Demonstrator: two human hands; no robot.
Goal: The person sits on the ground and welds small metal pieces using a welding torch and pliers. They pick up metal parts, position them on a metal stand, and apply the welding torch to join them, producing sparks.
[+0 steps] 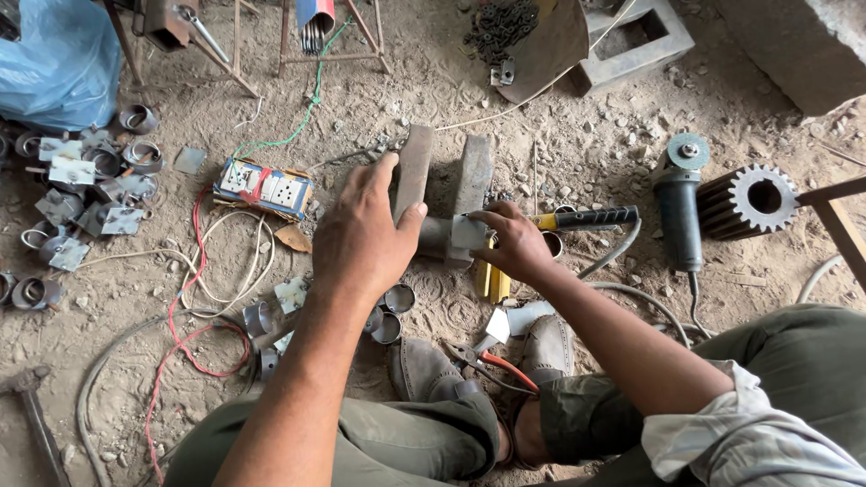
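Head view: one camera, looking down at a dirt floor.
Left hand (361,230): fingers pressed together, laid flat on a steel bar (413,171); thumb under it, toward 3 o'clock.
Right hand (516,242): fingers pinching a small plate (468,232) against a pipe stub (435,236).
Key relation: the plate lies at 9 o'clock from the right fingertips, touching them; the pipe's long axis runs 9 to 3, between both hands; the right hand is nearer the plate.
Bars: two, upright in view, axis 12 to 6, just beside each other.
Surface: loose sandy dirt (541,99) with stones.
Room: hammer (586,217) at 3 o'clock, grinder (678,203) beyond, gear (749,200) further; socket board (263,188) at 9; pliers (492,362) at 6.
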